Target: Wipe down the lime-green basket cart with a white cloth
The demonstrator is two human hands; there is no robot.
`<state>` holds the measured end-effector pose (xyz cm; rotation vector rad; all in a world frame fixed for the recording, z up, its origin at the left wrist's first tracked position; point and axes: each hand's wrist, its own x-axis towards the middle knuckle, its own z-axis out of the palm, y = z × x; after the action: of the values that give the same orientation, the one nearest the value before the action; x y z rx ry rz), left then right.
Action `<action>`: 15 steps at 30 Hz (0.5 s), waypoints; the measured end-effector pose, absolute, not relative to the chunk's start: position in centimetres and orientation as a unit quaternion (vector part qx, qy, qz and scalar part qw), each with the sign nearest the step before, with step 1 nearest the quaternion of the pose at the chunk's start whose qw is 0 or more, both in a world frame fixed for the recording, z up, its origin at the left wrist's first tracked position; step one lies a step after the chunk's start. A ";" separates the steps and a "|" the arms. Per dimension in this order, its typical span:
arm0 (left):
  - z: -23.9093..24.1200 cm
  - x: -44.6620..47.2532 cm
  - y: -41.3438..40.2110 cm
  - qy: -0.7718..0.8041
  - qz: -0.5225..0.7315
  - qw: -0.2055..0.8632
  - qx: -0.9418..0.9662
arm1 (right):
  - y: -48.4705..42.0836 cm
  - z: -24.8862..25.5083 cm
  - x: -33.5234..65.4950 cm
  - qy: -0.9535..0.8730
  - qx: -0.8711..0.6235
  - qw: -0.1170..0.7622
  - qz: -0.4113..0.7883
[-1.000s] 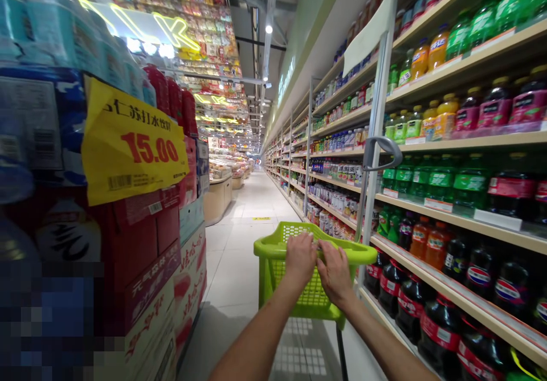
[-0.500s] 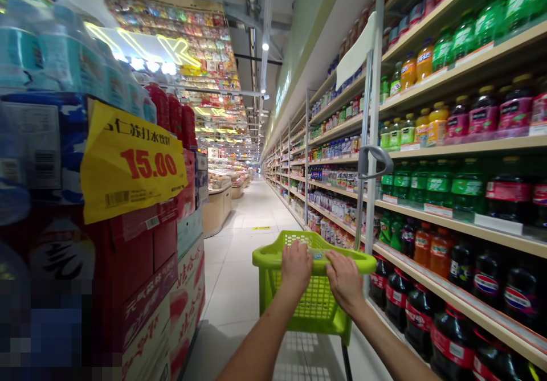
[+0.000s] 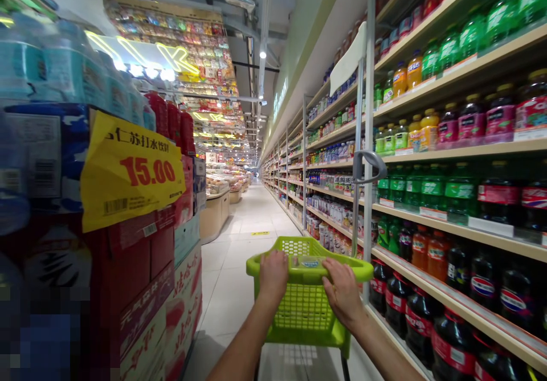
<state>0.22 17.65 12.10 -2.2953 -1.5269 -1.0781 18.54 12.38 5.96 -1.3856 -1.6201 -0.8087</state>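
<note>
A lime-green plastic shopping basket cart (image 3: 305, 307) stands in front of me in a supermarket aisle. My left hand (image 3: 273, 274) grips the near rim of the basket on its left side, fingers curled over the edge. On the right side of the same rim my right hand (image 3: 343, 291) is closed in the same way. A grey pull handle (image 3: 367, 164) on a metal pole rises from the far side of the basket.
Long shelves of soft-drink bottles (image 3: 453, 199) run along the right. On the left is a stack of red boxes (image 3: 145, 278) and bottled water with a yellow 15.00 price sign (image 3: 130, 173). The white tiled aisle floor (image 3: 252, 221) stretches ahead.
My hands have slid apart along the basket rim, from nearly touching to either side. The basket and view have shifted slightly left and lower.
</note>
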 end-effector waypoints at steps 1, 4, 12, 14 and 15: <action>11.8 1.1 17.4 -0.492 -0.374 0.092 -0.781 | 12.4 5.9 18.5 -0.646 -0.551 0.416 -0.325; 11.2 2.6 17.0 -0.422 -0.399 0.103 -0.808 | 12.2 5.8 18.8 -0.653 -0.548 0.406 -0.330; 12.8 -4.9 18.7 -0.525 -0.353 0.067 -0.771 | 11.8 6.2 19.8 -0.662 -0.557 0.396 -0.308; 13.0 -5.7 18.9 -0.523 -0.348 0.053 -0.776 | 11.9 6.2 19.9 -0.662 -0.557 0.399 -0.303; 13.1 -5.7 18.9 -0.513 -0.343 0.050 -0.785 | 11.9 6.3 20.0 -0.664 -0.558 0.398 -0.299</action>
<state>-5.75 18.87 13.06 -2.3921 -1.5633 -1.0442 20.00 11.89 6.26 -1.4116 -1.6820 -0.7559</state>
